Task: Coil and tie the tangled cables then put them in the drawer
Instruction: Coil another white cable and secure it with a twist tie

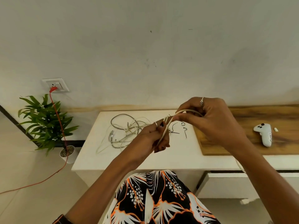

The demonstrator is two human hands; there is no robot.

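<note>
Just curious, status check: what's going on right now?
Both hands, left and right, grip one white cable. Tangled pile waits on table. Nothing blocking.

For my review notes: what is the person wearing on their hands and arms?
Both forearms are bare, no sleeves. The right hand wears a silver patterned ring; the left hand wears a thin silver ring and dark nail polish. A dark band with orange trim sits on the left arm.

potted plant [47, 123] stood on floor at left edge | wall socket [55, 84] above it held red plug [52, 89] | red cord [58, 126] ran down past plant | white controller [264, 134] lay on wooden board [246, 125] at right
</note>
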